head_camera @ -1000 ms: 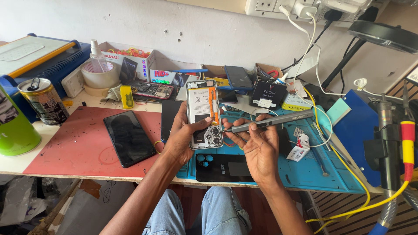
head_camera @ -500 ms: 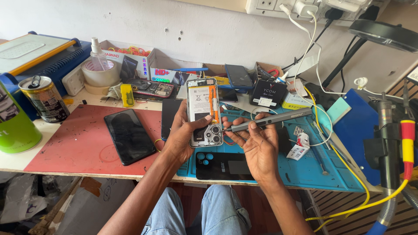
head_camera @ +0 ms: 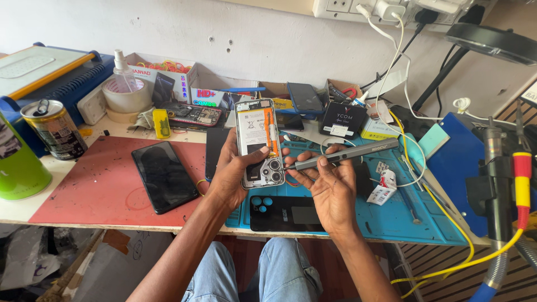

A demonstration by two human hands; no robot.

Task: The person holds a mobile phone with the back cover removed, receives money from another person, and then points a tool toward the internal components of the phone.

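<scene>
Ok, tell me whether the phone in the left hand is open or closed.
Open: the phone in the left hand has no back cover, so its battery and camera modules show.

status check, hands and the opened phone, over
Left hand grips opened phone upright. Right hand holds grey screwdriver, tip at phone's lower edge. Nothing between them.

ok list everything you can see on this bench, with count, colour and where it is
opened phone with its back off: 1, silver frame with orange and white inside, held upright over the bench middle
slim grey electric screwdriver: 1, grey, tip at the phone's lower right edge
black back cover: 1, black, on the blue mat's near edge
black phone lying flat: 1, on the red mat
printed drink can: 1, dark, far left
green container: 1, left edge
tape rolls: 2, white, stacked at the back left
left hand: grips the opened phone
right hand: holds the screwdriver
</scene>
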